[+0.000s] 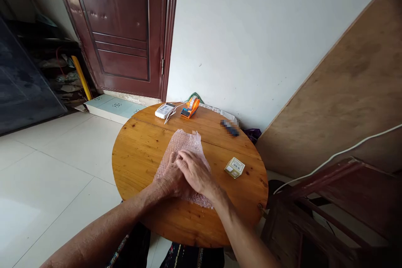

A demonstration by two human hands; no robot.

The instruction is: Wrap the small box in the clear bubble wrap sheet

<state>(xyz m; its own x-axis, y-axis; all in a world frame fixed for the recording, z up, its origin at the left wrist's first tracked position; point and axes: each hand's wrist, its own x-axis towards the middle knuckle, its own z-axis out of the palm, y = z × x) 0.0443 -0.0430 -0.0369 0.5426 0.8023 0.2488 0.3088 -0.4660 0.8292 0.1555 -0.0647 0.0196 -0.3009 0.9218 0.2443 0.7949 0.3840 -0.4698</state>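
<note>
A sheet of clear, pinkish bubble wrap (pixel 187 140) lies on the round wooden table (pixel 138 155), with a small strip standing up at its far edge. My left hand (pixel 175 178) rests on the wrap, its fingers mostly hidden beneath the other hand. Across it lies my right hand (pixel 196 172), fingers stretched out side by side and slightly bent. Both palms face down, so whatever may be under them is hidden. To the right of the wrap sits a small yellowish box (pixel 235 167) with a barcode label.
Near the table's far edge are a white device with a cord (pixel 165 110) and an orange tape dispenser (pixel 190 107). A dark, blurred-out object (pixel 229 127) lies at the far right. Beyond are a white wall (pixel 251 37) and a brown door (pixel 122 21); a dark wooden chair (pixel 326 201) stands right.
</note>
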